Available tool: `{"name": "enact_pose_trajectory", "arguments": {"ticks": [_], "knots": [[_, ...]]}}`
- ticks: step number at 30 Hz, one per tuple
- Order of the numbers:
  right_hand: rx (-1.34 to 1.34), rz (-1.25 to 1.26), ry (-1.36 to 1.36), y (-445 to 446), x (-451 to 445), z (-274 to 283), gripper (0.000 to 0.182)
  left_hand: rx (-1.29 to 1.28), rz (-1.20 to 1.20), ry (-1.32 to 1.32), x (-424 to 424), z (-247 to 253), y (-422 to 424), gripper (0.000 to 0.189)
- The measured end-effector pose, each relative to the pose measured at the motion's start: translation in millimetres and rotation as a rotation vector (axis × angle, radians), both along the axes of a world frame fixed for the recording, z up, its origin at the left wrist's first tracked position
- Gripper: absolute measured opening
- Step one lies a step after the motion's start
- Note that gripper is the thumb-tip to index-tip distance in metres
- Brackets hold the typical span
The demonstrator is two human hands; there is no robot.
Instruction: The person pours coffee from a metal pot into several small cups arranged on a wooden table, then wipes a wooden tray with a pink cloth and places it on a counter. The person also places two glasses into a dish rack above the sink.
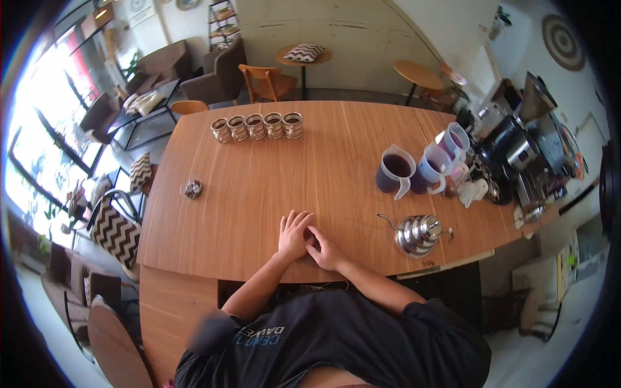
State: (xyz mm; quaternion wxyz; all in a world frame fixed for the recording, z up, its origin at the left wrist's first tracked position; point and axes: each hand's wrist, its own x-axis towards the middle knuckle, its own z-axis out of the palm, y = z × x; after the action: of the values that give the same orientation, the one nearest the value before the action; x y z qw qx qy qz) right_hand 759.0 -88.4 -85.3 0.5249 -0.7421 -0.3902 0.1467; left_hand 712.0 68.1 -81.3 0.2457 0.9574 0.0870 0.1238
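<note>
My left hand (293,238) rests palm down on the wooden table (271,184), its fingers spread and pointing away from me. Beside it lies my right hand (328,252), thumb and index finger apart, fingertips close to the left hand. No held object shows; the small dark gap between the hands is unclear. To the right stands a shiny steel gooseneck kettle (419,236), its spout towards my hands. Behind it are three translucent plastic pitchers: one in front (395,169), a second (432,167) and a third (453,139), with dark liquid showing inside.
Several ribbed mugs (255,127) with dark contents stand in a row near the far edge. A small glass dish (192,188) with bits in it sits at the left. A coffee grinder (524,140) and other equipment crowd the right end. Chairs (268,83) stand beyond the table.
</note>
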Motion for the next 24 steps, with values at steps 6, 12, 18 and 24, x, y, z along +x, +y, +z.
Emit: {"name": "enact_pose_trajectory", "arguments": {"ticks": [6,12,18,24], "knots": [[0.027,0.21,0.023,-49,3,-4,0.059,-0.276,0.131,-0.145,-25,-7,-63,0.065],[-0.088,0.347,-0.29,-77,3,3,0.059,-0.493,0.3,-0.276,-90,14,-120,0.055],[-0.104,0.335,-0.463,-77,-2,-8,0.043,-0.433,0.588,-0.359,-184,29,-157,0.044],[-0.091,0.24,-0.525,-77,-1,-15,0.031,-0.427,0.862,-0.416,-278,18,-172,0.041]]}}
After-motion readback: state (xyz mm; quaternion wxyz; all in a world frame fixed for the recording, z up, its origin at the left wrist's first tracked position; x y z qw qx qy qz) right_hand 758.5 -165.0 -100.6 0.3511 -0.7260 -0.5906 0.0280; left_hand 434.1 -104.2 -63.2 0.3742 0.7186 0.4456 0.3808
